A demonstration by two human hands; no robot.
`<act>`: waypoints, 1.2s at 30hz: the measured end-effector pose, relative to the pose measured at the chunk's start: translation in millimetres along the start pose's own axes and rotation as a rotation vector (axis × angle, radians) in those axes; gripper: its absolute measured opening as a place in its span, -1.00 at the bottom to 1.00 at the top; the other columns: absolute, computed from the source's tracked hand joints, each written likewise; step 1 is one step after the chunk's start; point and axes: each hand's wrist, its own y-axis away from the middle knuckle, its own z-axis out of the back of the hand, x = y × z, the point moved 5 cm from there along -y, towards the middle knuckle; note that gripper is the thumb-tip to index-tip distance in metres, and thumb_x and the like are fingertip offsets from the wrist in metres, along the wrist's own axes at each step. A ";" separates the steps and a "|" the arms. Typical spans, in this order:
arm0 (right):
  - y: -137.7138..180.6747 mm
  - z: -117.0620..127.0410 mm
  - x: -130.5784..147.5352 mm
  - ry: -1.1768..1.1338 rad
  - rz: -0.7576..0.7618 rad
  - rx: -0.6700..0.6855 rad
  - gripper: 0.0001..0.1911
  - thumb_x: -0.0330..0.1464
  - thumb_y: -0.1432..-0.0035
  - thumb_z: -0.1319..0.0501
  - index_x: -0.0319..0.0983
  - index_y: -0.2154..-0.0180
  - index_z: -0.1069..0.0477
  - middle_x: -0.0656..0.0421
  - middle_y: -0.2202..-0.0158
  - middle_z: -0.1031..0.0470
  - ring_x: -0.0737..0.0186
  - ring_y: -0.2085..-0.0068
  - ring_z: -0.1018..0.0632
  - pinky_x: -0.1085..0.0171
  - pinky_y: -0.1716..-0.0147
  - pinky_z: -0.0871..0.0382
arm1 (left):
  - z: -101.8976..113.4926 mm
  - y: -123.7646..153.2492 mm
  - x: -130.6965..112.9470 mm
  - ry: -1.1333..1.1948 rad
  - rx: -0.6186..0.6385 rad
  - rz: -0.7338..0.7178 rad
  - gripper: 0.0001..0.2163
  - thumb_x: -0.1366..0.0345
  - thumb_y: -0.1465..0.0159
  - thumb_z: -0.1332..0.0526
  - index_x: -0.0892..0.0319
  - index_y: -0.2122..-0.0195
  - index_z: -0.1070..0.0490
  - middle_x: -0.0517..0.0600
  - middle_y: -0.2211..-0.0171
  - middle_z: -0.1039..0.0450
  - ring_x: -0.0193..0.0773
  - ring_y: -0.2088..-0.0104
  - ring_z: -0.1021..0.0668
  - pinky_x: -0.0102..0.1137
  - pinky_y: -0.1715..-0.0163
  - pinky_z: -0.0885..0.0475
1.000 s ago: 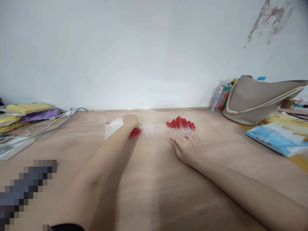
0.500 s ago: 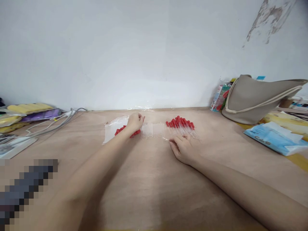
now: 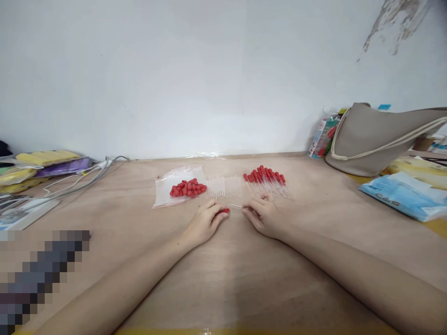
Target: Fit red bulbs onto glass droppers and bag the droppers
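Left hand [image 3: 206, 222]: thumb and fingertips brought together, clamped on a red cap [image 3: 225, 211].
Right hand [image 3: 265, 216]: thumb and forefinger closed, seemingly on the far end of a clear tube [image 3: 236, 206]; exact contact hidden behind the fingers.
Red cap: mostly covered by the left fingers, with a short red end showing toward the tube. Probably soft, light and rubbery, with good grip; likely to squash under a hard pinch. Best taken lightly by the sides, mouth left uncovered.
Clear tube: between the two hands, low over the table [image 3: 216, 279], free end just beside the red cap, apparently not inside. Looks thin, stiff, light and smooth; likely slippery, and possibly brittle if glass. Best taken close to the free end, in line with the length, without sideways bending.
Loose caps [image 3: 188, 188]: heaped at the plastic bag [image 3: 162, 190], beyond the left hand; likely to roll, so best picked singly from the edge.
Row of tubes [image 3: 224, 187]: laid side by side, between the loose caps and the capped tubes [image 3: 267, 177]. Best lifted by one end.
Capped tubes: fanned beyond the right hand, red ends toward the wall [image 3: 216, 79].
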 end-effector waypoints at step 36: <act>-3.9 2.5 14.5 0.131 0.144 0.158 -0.75 -0.39 -0.18 0.01 -0.23 0.41 -0.41 0.22 0.49 -0.45 0.38 0.50 -0.35 0.27 0.31 0.04 | -9.5 4.1 -5.5 -0.041 0.075 -0.134 -0.84 0.27 -0.26 -0.03 0.21 0.31 -0.34 -0.03 0.43 -0.39 -0.35 0.41 -0.42 -0.46 0.40 -0.30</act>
